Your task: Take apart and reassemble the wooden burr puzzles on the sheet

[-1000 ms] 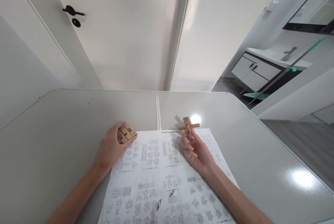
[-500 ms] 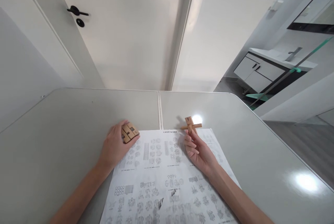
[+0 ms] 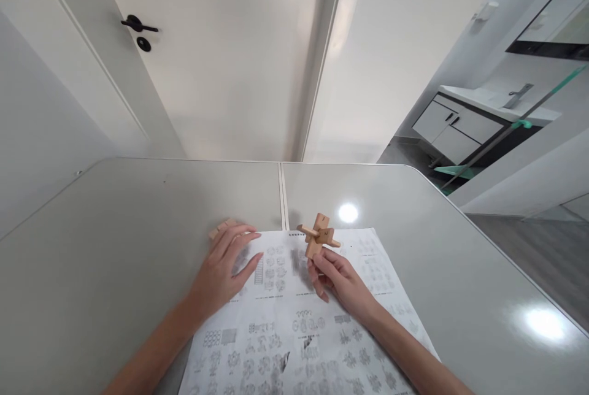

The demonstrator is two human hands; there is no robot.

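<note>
My right hand [image 3: 339, 278] pinches the lower end of a wooden interlocking puzzle [image 3: 318, 235], a cross of several light brown pieces, held over the top of a printed sheet [image 3: 276, 297]. My left hand [image 3: 225, 269] hovers over the sheet's upper left part, fingers spread and nothing between them. Behind its fingers lie flat wooden pieces [image 3: 223, 227] on the table, partly hidden by the hand. The sheet carries rows of small grey diagrams and has a few torn spots near its lower middle.
The sheet lies on a pale grey table [image 3: 115, 248] with a seam running from its far edge. White doors with a black handle [image 3: 139, 24] stand beyond. At the right are a sink cabinet [image 3: 460, 122] and a green-and-grey pole [image 3: 538, 103].
My left hand has let go of the wooden pieces and moved right, leaving them on the table. My right hand has turned the wooden puzzle and brought it slightly left and nearer.
</note>
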